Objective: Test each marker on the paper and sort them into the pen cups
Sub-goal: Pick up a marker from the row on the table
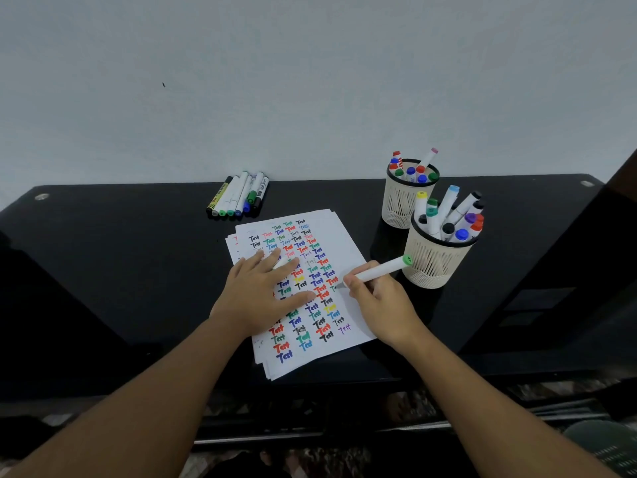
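Note:
A stack of white paper (348,243) lies on the black table, covered with columns of the word "Test" in many colours. My left hand (262,291) rests flat on the sheet with fingers spread. My right hand (382,305) grips a white marker with a green end (382,269), its tip touching the paper at the right column. Two cream mesh pen cups stand to the right: the near cup (434,263) and the far cup (401,201), both holding several markers. A row of several loose markers (239,196) lies at the table's back edge.
The black table (138,263) runs up to a pale wall at the back. A dark upright panel (568,263) stands at the right. The table's front edge is just below the paper, with patterned floor beneath.

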`<state>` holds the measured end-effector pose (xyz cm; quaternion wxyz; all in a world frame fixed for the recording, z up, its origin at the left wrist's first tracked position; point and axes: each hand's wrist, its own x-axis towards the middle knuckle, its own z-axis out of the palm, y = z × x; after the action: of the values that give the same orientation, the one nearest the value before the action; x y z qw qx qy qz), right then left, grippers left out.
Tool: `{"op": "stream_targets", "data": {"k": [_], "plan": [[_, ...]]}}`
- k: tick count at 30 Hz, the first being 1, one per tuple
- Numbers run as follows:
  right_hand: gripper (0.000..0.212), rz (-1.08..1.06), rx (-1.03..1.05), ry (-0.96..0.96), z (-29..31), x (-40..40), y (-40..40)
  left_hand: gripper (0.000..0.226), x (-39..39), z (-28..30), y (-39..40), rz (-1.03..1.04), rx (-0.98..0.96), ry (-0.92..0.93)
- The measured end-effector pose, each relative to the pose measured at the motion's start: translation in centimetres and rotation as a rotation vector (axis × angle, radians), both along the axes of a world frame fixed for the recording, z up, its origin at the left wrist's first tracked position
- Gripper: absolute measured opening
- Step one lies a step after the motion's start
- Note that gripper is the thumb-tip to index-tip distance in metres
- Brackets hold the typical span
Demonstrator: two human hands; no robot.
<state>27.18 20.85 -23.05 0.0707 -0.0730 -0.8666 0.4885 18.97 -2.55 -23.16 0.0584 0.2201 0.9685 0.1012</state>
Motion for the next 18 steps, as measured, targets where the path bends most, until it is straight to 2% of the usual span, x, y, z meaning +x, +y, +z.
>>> {"op": "stream_targets", "data": {"k": [6, 18], "plan": [[0.014, -0.025, -0.037, 0.016, 0.11, 0.12, 0.00, 0.087, 0.12, 0.19, 0.03, 0.004, 0.001, -0.012], [0.016, -0.017, 0.026, 0.019, -0.06, 0.10, 0.11, 0.088, 0.13, -0.07, 0.01, 0.012, 0.037, -0.010]]}}
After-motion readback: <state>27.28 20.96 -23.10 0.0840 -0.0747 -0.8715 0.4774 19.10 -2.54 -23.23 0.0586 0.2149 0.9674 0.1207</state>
